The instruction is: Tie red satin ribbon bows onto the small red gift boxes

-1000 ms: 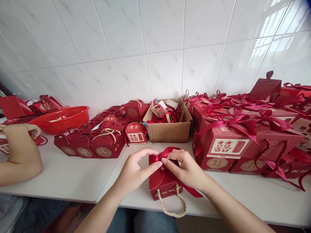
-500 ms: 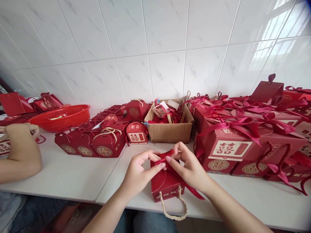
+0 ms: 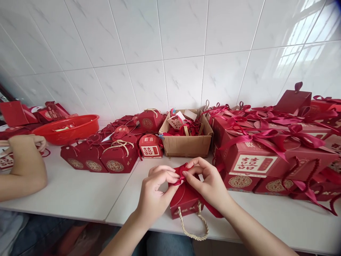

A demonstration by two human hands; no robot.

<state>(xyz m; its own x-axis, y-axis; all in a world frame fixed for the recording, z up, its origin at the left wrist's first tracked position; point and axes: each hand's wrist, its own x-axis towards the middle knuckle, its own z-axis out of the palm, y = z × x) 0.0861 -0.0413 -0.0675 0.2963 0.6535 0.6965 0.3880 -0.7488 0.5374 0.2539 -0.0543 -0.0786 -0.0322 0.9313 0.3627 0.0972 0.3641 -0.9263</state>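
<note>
Both forearms reach in over the near edge of the white table (image 3: 80, 193), the left from about seven o'clock and the right from about five, wrists raised and hands turned inward so the fingertips nearly meet. A small red box (image 3: 188, 209) sits upright between them near the table's edge: it lies at three o'clock from the left hand (image 3: 156, 190) and at eight o'clock from the right hand (image 3: 209, 181). The left hand is partly curled, its fingers bent over the red ribbon (image 3: 183, 174) on the box's top, thumb below, in a close pinch. The right hand pinches the same ribbon between thumb and forefinger, its other fingers loosely bent. One ribbon tail hangs off toward four o'clock, under the right wrist. The box's rope handle (image 3: 197, 238) droops at six o'clock past the table edge. From the box, a cardboard carton (image 3: 186, 146) stands at twelve o'clock, stacked ribboned boxes (image 3: 253, 165) at two, and smaller red boxes (image 3: 117, 165) at ten.
</note>
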